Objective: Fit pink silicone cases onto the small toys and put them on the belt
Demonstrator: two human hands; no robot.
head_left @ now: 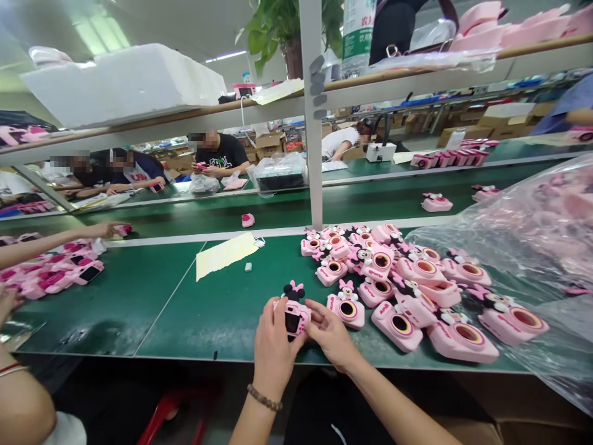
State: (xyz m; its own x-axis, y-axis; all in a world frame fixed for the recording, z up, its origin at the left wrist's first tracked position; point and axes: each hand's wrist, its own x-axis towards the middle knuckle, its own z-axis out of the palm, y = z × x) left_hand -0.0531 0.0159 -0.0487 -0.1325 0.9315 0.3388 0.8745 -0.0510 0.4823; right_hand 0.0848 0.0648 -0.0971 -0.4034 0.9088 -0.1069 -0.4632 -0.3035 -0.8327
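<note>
Just left of the pile of pink shells (410, 270), the mouse-eared pink camera (293, 322) spans hand to hand lengthwise, left hand (272, 339) closed around its outer end, right hand (332, 337) pinching its pile-side end.

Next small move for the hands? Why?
Probably press along the pink camera's right edge to check that it's seated: the left hand steadies its left side, the right hand's fingers are already at that edge, and the screen faces the wearer.
</note>
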